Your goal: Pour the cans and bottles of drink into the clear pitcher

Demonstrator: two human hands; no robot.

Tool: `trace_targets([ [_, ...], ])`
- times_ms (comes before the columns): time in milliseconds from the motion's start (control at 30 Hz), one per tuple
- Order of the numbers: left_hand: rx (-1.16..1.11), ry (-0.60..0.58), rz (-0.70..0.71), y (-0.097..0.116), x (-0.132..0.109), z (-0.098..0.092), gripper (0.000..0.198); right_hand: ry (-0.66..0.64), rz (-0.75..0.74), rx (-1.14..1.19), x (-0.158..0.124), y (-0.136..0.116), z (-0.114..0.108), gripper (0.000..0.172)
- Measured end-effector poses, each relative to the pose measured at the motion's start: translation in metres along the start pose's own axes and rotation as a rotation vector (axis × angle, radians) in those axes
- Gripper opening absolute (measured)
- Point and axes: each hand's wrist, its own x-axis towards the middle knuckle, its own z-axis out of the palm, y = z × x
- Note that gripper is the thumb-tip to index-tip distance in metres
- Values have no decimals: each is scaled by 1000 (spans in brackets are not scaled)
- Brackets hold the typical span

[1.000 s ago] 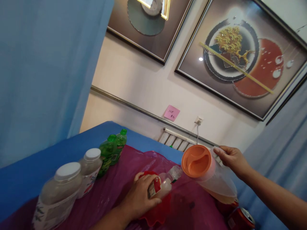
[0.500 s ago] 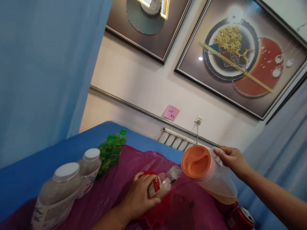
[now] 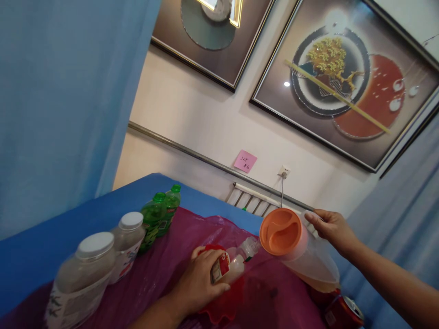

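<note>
My left hand [image 3: 198, 283] is closed around a small clear bottle [image 3: 233, 262] with a red-and-white label, holding it tilted over a red funnel-like piece [image 3: 222, 305] on the magenta cloth [image 3: 164, 265]. My right hand [image 3: 331, 227] grips the handle of a clear plastic pitcher [image 3: 310, 260] with an orange lid [image 3: 281, 231], tipped toward the bottle. The pitcher holds pale yellowish liquid in its lower part.
Two white-capped jars [image 3: 85, 269] and two green bottles [image 3: 156, 218] stand at the left on the table's blue cover [image 3: 103, 210]. Red cans [image 3: 345, 311] sit at the lower right. Blue curtains hang on both sides; framed pictures and a radiator are on the wall behind.
</note>
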Motion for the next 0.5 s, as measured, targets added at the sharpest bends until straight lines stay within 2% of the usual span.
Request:
trace_targets([
  [500,10,-9,-12,4,0,-3,62,-2,-8,6,3,13,1,67],
])
